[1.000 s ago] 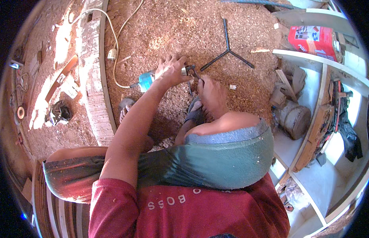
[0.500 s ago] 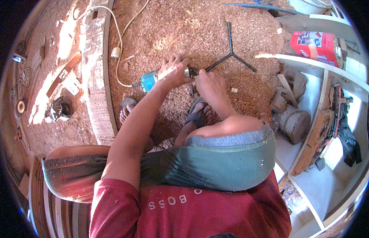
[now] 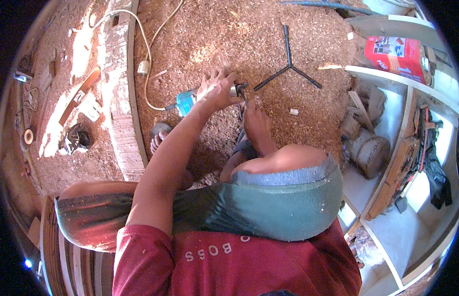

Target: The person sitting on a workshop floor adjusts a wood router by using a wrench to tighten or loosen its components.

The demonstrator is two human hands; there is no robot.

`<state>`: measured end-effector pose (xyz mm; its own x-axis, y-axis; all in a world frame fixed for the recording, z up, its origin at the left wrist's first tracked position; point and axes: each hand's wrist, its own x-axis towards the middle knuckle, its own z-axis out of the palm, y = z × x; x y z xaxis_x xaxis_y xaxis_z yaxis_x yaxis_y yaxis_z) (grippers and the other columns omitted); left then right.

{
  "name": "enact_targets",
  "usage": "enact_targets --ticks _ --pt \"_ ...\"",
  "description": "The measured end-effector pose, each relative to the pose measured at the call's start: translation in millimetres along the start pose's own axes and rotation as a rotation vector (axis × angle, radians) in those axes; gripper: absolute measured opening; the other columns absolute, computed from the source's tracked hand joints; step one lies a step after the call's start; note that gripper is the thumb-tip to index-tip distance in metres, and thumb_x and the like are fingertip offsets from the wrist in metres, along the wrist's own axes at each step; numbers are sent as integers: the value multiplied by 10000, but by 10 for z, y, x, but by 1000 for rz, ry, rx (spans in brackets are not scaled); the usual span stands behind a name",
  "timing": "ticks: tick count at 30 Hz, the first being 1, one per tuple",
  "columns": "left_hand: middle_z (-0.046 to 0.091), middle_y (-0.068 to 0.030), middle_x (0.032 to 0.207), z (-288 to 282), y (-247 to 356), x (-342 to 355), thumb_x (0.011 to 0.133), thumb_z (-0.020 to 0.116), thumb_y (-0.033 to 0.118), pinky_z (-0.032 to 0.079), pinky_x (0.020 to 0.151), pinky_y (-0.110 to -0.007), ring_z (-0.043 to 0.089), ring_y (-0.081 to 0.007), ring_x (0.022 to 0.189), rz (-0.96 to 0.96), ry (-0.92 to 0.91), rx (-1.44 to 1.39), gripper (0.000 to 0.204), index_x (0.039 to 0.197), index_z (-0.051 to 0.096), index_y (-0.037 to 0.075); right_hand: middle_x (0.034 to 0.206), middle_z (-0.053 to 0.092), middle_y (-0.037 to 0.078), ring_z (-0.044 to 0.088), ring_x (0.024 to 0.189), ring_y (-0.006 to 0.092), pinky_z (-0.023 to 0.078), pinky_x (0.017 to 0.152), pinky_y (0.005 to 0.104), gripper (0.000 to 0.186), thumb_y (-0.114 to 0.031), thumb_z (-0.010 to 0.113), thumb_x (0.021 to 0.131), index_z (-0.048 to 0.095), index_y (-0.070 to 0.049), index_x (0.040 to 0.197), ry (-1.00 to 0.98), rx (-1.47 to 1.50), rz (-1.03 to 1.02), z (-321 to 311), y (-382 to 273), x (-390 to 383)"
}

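A teal and silver corded power tool (image 3: 185, 103), which looks like a trim router, lies on its side above the sawdust-covered ground. My left hand (image 3: 218, 90) is wrapped over its silver middle and hides much of it. The tool's dark front end (image 3: 240, 88) points to the right. My right hand (image 3: 257, 123) is closed on a slim metal tool, wrench-like, whose tip (image 3: 244, 97) meets that front end; most of it is hidden in my fingers. A thin dark rod shows between the hands, partly hidden.
A black three-legged cross wrench (image 3: 289, 65) lies just beyond my right hand. The cable (image 3: 147, 81) runs to the left past a long wooden beam (image 3: 123, 93). White cabinet frames (image 3: 387, 76) at the right hold a red can (image 3: 393, 54) and a dusty cylindrical motor (image 3: 368, 153).
My right hand has drawn back a little toward me and turned, showing the slim tool at the power tool's front end. My left hand keeps its grip in place.
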<state>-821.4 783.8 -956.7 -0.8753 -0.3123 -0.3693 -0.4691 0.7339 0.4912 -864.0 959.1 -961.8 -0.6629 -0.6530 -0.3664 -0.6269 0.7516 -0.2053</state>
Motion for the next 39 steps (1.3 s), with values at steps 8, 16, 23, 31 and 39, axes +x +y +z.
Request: enact_targets --ticks 8,16,23,31,39 --pt "538 -107 1315 -22 11 -13 699 819 466 381 1059 -527 480 -361 1265 15 4 13 612 1235 628 242 815 694 208 681 696 415 546 681 536 251 -251 547 921 579 -32 1039 85 160 70 -178 98 -224" --pt "537 -101 1323 -54 29 -5 706 815 446 384 1060 -517 473 -339 1275 3 -34 24 614 1255 624 245 807 693 236 690 757 424 544 683 537 239 -248 578 904 638 -18 892 -66 50 -68 -881 -73 177" --pt "540 -126 1298 -31 6 -1 716 799 444 385 1056 -515 462 -344 1281 11 -30 38 620 1259 610 210 815 693 249 694 781 424 544 697 533 202 -190 587 875 668 -5 886 -141 -8 -148 -1023 -232 376" --pt "539 -130 1308 -29 8 2 714 805 443 365 1066 -526 468 -351 1275 -3 -19 6 612 1248 617 209 863 706 215 702 804 385 551 698 524 313 -189 531 913 546 -28 1181 -81 -87 -103 -342 -68 119" --pt "533 -146 1318 -10 18 43 778 725 544 364 1049 -551 467 -358 1275 34 -35 107 572 1240 650 215 869 700 226 689 810 415 534 712 549 331 -231 531 920 524 -72 1211 -29 114 108 75 325 -231"
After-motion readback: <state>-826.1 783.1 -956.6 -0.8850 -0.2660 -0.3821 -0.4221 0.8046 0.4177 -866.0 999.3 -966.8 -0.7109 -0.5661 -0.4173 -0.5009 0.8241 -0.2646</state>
